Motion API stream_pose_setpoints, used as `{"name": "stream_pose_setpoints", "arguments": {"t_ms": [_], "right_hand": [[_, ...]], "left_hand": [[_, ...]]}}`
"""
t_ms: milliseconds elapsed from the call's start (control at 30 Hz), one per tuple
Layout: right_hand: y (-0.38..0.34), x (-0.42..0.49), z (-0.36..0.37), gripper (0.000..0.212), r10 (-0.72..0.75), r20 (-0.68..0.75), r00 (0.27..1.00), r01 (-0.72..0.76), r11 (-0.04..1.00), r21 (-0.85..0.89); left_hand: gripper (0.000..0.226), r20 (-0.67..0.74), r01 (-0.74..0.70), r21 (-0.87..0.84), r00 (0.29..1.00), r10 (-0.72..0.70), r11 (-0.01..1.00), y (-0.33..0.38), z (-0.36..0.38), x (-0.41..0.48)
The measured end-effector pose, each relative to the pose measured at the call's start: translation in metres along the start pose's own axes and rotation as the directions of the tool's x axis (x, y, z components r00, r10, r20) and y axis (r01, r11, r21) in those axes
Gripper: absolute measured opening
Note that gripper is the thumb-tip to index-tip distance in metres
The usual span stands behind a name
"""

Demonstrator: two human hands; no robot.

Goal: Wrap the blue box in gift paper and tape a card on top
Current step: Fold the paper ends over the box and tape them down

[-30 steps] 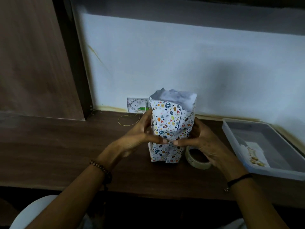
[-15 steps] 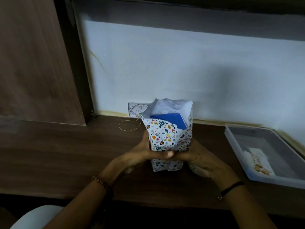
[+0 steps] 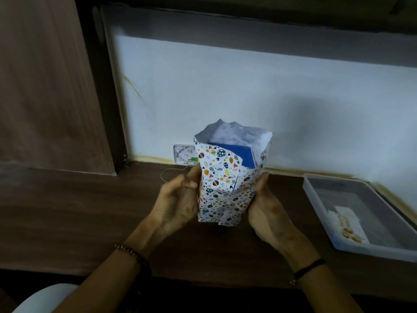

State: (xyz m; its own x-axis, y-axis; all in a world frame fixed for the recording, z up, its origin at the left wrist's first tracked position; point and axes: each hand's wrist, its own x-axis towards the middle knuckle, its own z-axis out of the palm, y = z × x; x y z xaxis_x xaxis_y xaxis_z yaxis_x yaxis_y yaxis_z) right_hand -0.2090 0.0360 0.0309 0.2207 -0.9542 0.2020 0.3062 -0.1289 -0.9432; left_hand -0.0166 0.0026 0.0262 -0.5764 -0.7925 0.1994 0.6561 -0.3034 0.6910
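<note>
The blue box (image 3: 246, 157) stands upright on the desk, sleeved in white gift paper (image 3: 222, 197) printed with coloured eggs. The paper's top end is open, and a blue corner of the box shows inside it. A loose flap of paper hangs down the front. My left hand (image 3: 178, 199) grips the package's left side, thumb at the front edge and fingers behind. My right hand (image 3: 268, 210) cups the right side, its fingers hidden behind the paper. The card (image 3: 345, 223) lies in the tray at the right.
A clear plastic tray (image 3: 316, 195) sits at the right of the dark wooden desk (image 3: 79, 211). A yellow rubber band (image 3: 172, 175) lies behind my left hand, near a wall socket plate (image 3: 182, 154). The white wall is close behind the package.
My thumbs were pressed together on the paper's front; both hands have now shifted to the package's sides. The open top shows the blue box. The tape roll is no longer in sight.
</note>
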Motion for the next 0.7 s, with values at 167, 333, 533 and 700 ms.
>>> {"name": "stream_pose_setpoints", "arguments": {"t_ms": [167,333,533,700], "right_hand": [[0.006,0.0,-0.002,0.073,0.127,-0.09,0.988,-0.118,0.988,0.1],[0.019,0.003,0.002,0.044,0.178,-0.16,0.971,-0.179,0.984,0.006],[0.009,0.014,0.008,0.046,0.161,-0.232,0.959,-0.149,0.987,0.067],[0.007,0.013,0.01,0.047,0.119,-0.19,0.975,-0.117,0.993,0.021]], "left_hand": [[0.047,-0.306,0.085,0.145,0.951,-0.037,0.986,-0.016,0.007,0.007],[0.038,-0.49,0.107,0.354,0.868,0.087,0.929,-0.035,0.005,0.014],[0.044,-0.424,0.078,0.414,0.898,0.117,0.907,-0.029,0.015,0.025],[0.044,-0.396,0.011,0.484,0.894,0.209,0.875,-0.031,0.015,0.028]]}}
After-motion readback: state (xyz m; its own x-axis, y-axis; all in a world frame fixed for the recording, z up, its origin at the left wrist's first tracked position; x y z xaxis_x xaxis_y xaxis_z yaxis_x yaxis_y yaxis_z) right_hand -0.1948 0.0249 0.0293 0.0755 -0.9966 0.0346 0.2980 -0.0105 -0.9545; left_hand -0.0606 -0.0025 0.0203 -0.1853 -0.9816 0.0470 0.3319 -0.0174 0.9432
